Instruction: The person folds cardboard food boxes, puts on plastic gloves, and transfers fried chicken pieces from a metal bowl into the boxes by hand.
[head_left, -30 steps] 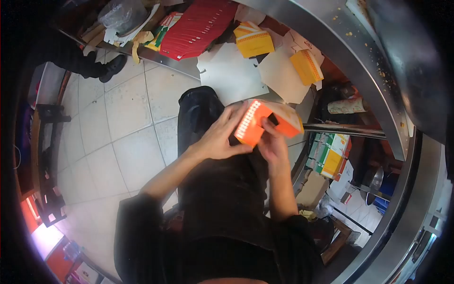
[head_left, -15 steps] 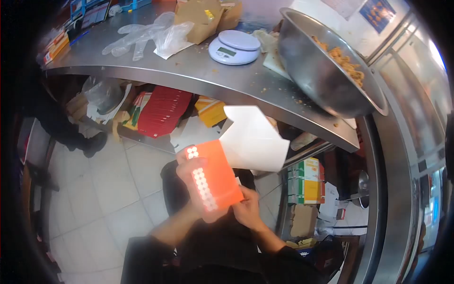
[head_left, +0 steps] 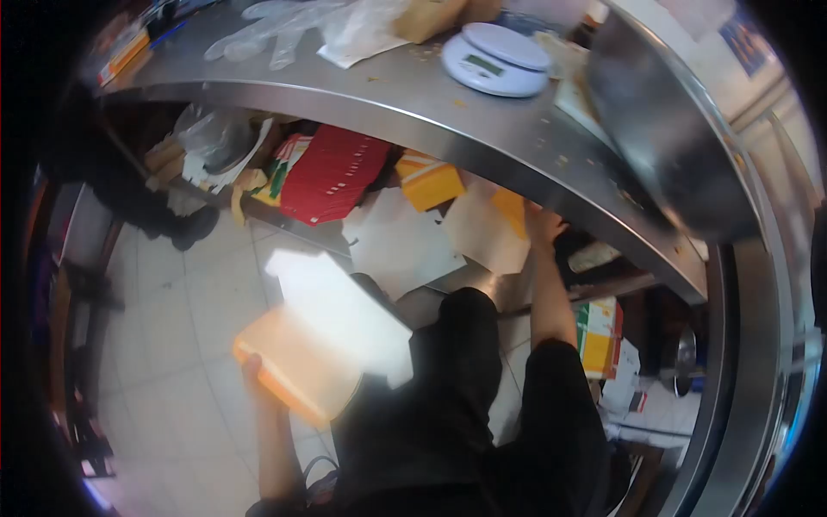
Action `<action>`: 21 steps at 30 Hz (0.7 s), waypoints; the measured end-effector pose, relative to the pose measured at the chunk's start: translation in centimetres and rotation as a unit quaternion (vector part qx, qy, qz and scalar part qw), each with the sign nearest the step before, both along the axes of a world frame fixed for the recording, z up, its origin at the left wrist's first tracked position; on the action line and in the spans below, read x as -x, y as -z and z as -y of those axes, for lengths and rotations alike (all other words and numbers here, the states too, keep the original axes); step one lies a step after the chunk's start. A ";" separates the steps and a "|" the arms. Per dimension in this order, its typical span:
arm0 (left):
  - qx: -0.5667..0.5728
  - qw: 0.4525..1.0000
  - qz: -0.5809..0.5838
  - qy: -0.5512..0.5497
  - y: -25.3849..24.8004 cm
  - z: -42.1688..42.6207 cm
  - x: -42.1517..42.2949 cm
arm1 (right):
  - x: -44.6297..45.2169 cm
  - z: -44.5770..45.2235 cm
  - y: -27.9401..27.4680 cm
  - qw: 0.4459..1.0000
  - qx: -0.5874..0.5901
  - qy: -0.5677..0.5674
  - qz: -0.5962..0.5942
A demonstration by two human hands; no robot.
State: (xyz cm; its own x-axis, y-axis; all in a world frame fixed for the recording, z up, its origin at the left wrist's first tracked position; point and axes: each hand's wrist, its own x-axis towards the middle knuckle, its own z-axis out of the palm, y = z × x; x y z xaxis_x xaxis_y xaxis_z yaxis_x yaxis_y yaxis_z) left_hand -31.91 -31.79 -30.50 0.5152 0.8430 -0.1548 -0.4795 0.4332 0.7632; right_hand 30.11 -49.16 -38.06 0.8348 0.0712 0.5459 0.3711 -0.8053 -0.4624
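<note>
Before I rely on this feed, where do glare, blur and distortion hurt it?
Head view: the open box glares almost featureless white across its upper panel; head view: the left hand at its edge looks blurred; head view: wide-angle distortion bows the steel counter, and the picture's corners go black.

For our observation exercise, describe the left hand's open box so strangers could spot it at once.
Find the steel counter, then the tiled floor below. Over it, the left hand holds an open box, white flap spread. Unlike a yellow box lying under the counter, this one is held in the air.
</note>
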 end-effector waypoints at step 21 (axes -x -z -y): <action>0.198 0.940 -0.195 -0.197 2.1 12.4 7.5 | -1.8 -23.1 7.1 0.897 0.307 -0.295 -0.118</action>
State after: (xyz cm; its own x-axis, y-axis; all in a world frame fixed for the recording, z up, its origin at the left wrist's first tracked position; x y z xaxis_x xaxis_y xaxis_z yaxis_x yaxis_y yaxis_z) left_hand -39.38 -44.16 -32.63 0.0139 0.7924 -0.6098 -0.3788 0.5686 0.7302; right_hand 31.90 -26.09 -45.12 0.6398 0.7658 0.0653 0.7668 -0.6304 -0.1206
